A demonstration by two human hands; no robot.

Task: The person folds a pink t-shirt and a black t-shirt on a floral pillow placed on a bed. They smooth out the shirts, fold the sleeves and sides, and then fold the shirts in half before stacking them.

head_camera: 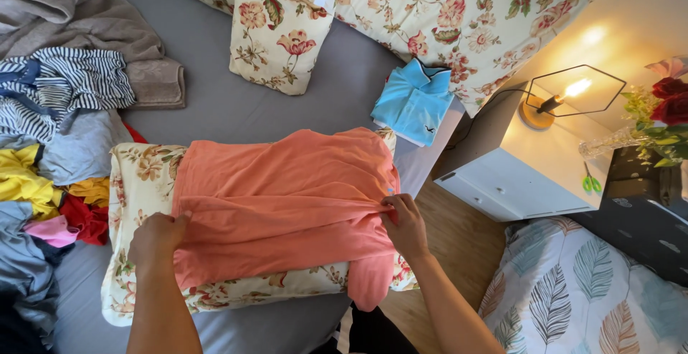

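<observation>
Currently, the orange shirt (279,203) lies mid-frame on a floral pillow (140,182), partly folded. Left hand (156,238) pinches its left edge; right hand (405,225) grips the right edge. One blue shirt (416,102) sits folded, upper centre; a clothes pile (50,182) at left remains unfolded.

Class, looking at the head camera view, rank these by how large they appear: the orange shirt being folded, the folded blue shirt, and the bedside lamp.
1. orange shirt, gripped by the left hand and right hand, clearly largest.
2. folded blue shirt.
3. bedside lamp, close to the blue shirt; both lie farther off, so this order is unsure.
</observation>
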